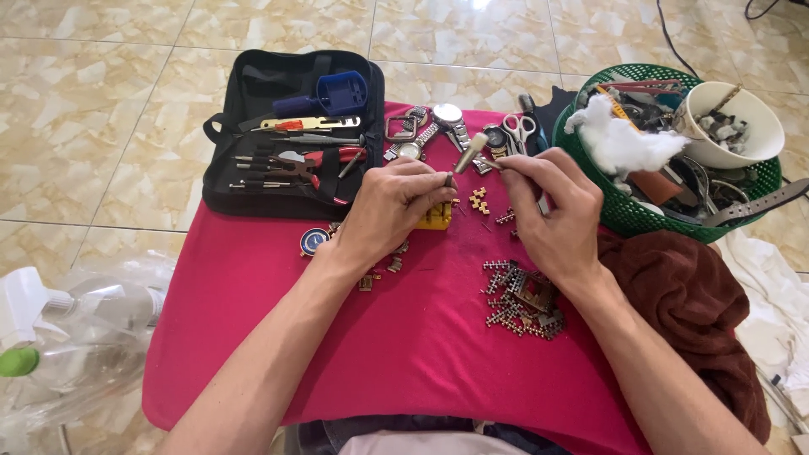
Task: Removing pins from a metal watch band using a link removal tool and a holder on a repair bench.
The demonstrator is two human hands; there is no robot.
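Before me, a red cloth (404, 337) covers the work surface, with an open black tool case (291, 135) at its far left and a green basket (666, 219) at its far right. My left hand (392, 211) pinches a slim pin tool (466, 157) above a small yellow block (436, 216). My right hand (552, 211) has fingers pressed together beside loose metal watch links (518, 303).

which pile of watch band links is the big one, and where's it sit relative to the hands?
The heap of metal links just below the right hand, near its wrist. It is dense and tangled; the links between the two hands are only a few loose pieces.
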